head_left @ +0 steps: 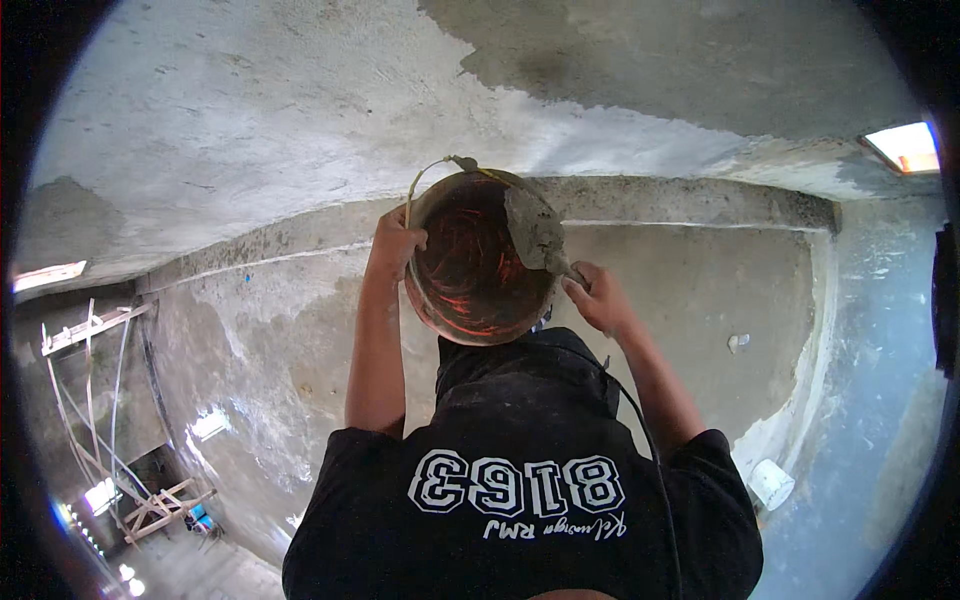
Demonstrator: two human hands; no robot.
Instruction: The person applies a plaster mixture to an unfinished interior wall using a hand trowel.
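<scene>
A round bucket [462,262] is held up with its mouth facing me. Its dark inside shows orange-red scrape streaks and no heap of mortar. My left hand [396,243] is closed on the bucket's left rim, beside the thin curved handle [412,185]. In my right hand [598,302] is a trowel, gripped by its handle. The trowel blade [535,230], coated with grey mortar, lies across the right part of the bucket's mouth; whether it touches the inside, I cannot tell.
Ahead is a plastered surface [300,100] with darker, damp-looking patches [680,60]. A ledge [680,200] runs across below it. Wooden poles and a trestle [165,510] stand at lower left. A white pail [770,485] is at lower right. A black cable [640,420] runs down my shirt.
</scene>
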